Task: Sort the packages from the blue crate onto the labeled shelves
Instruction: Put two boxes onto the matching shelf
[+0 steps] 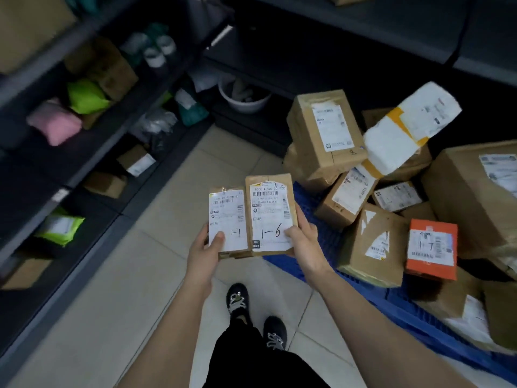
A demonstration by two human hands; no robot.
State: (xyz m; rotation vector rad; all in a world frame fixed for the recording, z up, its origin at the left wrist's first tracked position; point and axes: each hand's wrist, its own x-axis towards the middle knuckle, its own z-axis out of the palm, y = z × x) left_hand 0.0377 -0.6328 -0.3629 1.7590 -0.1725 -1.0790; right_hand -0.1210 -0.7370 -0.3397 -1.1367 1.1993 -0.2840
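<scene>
My left hand (202, 254) grips a small brown package marked 1-7 (228, 219) by its lower edge, thumb on the label. My right hand (303, 243) grips a slightly larger brown package marked 1-6 (270, 212), held side by side with the first over the tiled floor. To the right the blue crate (397, 303) is piled with several cardboard boxes, among them an orange box (430, 249) also marked 1-7 and a white padded bag (408, 127) on top. Dark shelves (92, 152) run along the left.
The left shelves hold a pink bag (54, 123), green bags (86, 96), small boxes and white rolls. A white bucket (243, 96) stands at the far end of the aisle. My feet in black shoes (237, 299) stand on the pale tile floor (156, 275).
</scene>
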